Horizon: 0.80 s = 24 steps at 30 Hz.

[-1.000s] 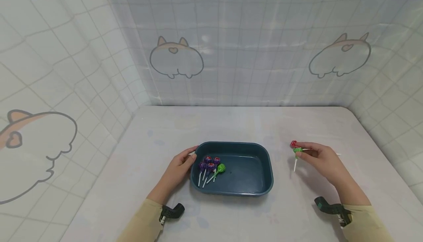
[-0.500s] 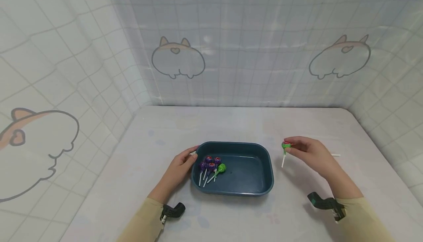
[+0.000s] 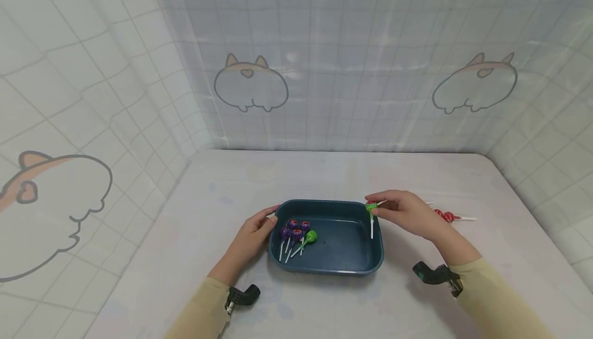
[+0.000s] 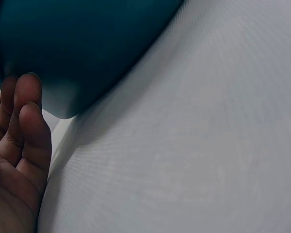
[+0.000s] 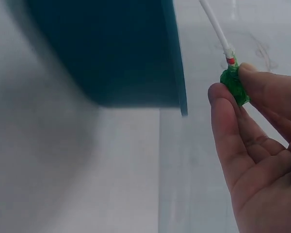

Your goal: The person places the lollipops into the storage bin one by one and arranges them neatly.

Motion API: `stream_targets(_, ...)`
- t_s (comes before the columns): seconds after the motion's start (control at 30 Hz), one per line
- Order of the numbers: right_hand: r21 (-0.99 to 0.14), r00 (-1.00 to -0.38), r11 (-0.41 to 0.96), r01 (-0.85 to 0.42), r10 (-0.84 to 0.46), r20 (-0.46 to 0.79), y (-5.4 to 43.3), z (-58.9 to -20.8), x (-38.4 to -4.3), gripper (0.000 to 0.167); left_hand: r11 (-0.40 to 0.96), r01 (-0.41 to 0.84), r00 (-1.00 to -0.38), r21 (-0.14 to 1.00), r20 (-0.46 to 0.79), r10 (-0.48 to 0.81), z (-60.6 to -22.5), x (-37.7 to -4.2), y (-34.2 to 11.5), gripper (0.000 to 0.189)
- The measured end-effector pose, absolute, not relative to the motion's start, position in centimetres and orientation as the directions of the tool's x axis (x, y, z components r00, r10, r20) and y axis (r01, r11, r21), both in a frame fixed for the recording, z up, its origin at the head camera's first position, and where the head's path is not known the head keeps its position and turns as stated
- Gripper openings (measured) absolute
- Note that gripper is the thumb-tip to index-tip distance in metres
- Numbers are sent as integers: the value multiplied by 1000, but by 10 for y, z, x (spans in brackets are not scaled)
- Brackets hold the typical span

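Between thumb and fingertips my right hand (image 3: 407, 214) pinches a green-wrapped lollipop (image 3: 372, 206) by its head, with the white stick hanging down. In the head view it overlaps the right end of a dark teal tray (image 3: 345, 246); the right wrist view has the candy (image 5: 233, 85) above the rim's level. My left hand (image 3: 250, 236) holds the tray's left end, thumb at the rim and fingers (image 4: 35, 128) against the outer wall. Inside, toward the left, lie several purple lollipops (image 3: 295, 234) and one green lollipop (image 3: 310, 236), sticks toward the front.
Red-wrapped lollipops (image 3: 447, 216) lie on the pale tabletop (image 3: 324, 308) behind the right forearm, partly hidden by it. Another white stick (image 3: 429, 203) shows beside the right hand. Grid-patterned curtains (image 3: 352, 71) surround the table at the back and sides.
My right hand has carried the green lollipop leftward from the right side of the table to the tray's right rim, uncovering red lollipops behind it. The left hand has stayed on the tray.
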State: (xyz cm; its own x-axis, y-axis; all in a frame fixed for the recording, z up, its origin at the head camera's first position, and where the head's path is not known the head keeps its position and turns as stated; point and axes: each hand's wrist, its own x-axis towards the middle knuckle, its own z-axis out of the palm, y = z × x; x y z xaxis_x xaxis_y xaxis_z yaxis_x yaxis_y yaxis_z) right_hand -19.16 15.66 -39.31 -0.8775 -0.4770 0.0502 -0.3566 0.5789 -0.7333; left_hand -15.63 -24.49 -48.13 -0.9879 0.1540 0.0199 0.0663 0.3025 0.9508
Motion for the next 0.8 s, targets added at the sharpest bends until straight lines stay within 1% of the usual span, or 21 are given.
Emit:
stream_targets(0.03,-732,-871,578,-362,-489,44,153,-393,-192,38,299,71,-988,952,26,153,-486,-158,-246,42)
stream_targets(0.2,-740,-833,550,-386,-553,23,136,-389,-196,38,297,100,-987,950,58,147,-486,-157,-245,43)
stream_targets(0.43,-742,-768,497,-450,-639,37,111,-386,-201,35,305,92,-988,948,50,143,-487,-157,-246,42)
stream_targets(0.53,-722,-729,479,-499,-683,51,100,-384,-203,35,302,86,-989,949,45,140,-487,-158,-246,41)
stream_targets(0.67,-668,-670,470,-577,-740,58,87,-385,-206,33,300,83,-989,950,42,139,-487,-158,-246,41)
stream_targets(0.8,-615,-630,483,-623,-776,28,74,-384,-210,30,309,86,-990,947,45,136,-488,-158,-245,41)
